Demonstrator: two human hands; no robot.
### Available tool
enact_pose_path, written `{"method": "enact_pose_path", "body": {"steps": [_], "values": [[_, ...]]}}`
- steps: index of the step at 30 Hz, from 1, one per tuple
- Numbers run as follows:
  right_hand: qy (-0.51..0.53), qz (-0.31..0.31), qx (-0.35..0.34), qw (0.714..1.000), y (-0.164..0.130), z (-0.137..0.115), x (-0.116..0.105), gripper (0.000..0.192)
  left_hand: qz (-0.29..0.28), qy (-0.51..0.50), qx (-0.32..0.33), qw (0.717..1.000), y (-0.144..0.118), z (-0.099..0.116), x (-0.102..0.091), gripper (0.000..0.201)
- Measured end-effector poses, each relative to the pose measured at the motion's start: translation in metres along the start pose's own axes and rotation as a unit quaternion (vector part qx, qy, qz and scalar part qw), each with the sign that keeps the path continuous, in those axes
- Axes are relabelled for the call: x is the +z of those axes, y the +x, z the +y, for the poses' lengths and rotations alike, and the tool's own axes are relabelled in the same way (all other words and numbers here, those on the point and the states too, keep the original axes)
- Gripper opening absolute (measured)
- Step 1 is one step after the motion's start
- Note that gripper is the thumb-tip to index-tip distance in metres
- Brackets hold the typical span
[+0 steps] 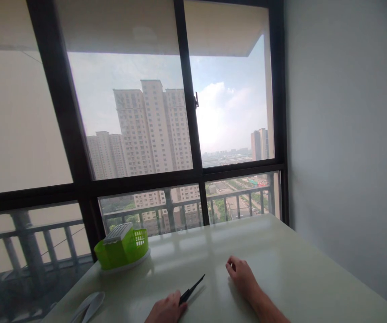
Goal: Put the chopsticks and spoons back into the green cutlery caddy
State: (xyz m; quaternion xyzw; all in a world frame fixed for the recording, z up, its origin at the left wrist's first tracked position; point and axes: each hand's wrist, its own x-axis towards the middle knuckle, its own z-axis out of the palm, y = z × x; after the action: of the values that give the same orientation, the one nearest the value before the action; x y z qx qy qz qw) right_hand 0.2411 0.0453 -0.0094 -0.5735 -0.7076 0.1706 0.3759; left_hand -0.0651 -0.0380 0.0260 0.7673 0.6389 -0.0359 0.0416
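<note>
Left hand (167,309), fingers curled closed around a thin black tool (192,289) near the table (281,251) edge, well short of the green basket (123,249). Right hand (242,276) rests beside it, loosely curled, empty; steady grip advisable.

left hand (167,309) clenched, right hand (241,274) resting loose.

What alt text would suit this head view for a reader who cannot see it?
A person's left hand holds a thin black tool on a glossy pale table, while the right hand rests loosely curled beside it. A lime green basket and a white object sit to the left, before a large window facing high-rise blocks.
</note>
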Motion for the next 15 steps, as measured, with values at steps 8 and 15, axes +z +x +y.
{"method": "enact_pose_path", "body": {"steps": [8, 15], "values": [[0.019, 0.012, -0.002, 1.0, 0.0, 0.0, -0.001, 0.031, 0.039, -0.016, 0.023, 0.999, 0.002, -0.005, -0.011, 0.024], [0.256, -0.08, 0.002, 0.963, -0.003, -0.027, -0.008, 0.078, 0.136, -0.16, -0.008, 0.978, 0.019, 0.024, -0.034, 0.033]]}}
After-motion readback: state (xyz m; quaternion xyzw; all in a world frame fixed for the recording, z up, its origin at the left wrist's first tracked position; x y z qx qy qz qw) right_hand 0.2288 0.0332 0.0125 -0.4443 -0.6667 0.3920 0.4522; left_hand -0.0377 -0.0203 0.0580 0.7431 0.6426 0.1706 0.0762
